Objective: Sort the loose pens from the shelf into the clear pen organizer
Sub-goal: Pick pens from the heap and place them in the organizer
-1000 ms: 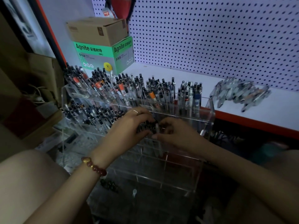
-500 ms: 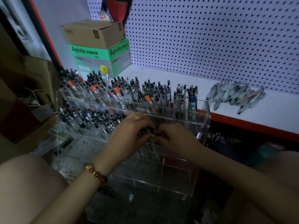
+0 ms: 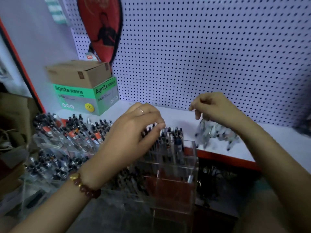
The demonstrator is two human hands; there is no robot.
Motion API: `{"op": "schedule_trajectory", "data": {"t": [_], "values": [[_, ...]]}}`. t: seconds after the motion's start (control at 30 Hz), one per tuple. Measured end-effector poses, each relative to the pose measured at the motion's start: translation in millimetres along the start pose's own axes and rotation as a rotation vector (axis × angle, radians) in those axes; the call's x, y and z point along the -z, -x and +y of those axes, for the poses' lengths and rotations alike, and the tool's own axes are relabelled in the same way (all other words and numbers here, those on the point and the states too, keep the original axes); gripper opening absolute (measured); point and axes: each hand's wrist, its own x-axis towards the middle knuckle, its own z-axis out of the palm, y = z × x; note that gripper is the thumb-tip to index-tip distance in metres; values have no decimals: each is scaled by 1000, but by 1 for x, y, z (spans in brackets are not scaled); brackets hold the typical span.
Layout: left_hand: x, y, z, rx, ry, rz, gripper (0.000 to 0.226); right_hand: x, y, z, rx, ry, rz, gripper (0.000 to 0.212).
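Observation:
The clear pen organizer (image 3: 191, 163) stands in front of the white shelf (image 3: 277, 143), its tiers packed with upright pens (image 3: 80, 133). My left hand (image 3: 133, 137) hovers over the right end of the top tier, fingers loosely curled, fingertips touching the pen tops. A pile of loose clear-barrelled pens (image 3: 218, 134) lies on the shelf to the right of the organizer. My right hand (image 3: 217, 110) is just above that pile with fingers curled down and appears to pinch one pen at its top. The pile is blurred.
A brown carton on a green and grey box (image 3: 84, 91) stands at the shelf's back left. White pegboard (image 3: 202, 56) forms the back wall, with a red racket cover (image 3: 101, 29) hanging on it. Cardboard clutter (image 3: 15, 118) lies left.
Both hands left the organizer's middle tier. My right hand moved right and up to the loose pile on the shelf. My left hand rose to the top tier. The view tilted up.

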Motion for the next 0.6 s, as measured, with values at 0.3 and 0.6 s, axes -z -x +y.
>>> {"op": "schedule_trajectory", "data": {"t": [0.3,0.6], "values": [[-47,-82,-24,57,29,-77,28,-31,-51,99,-214,852,-235,43],[-72,-81,-48,213,167,-215,16,-58,-60,112,-174,994,-206,64]]}}
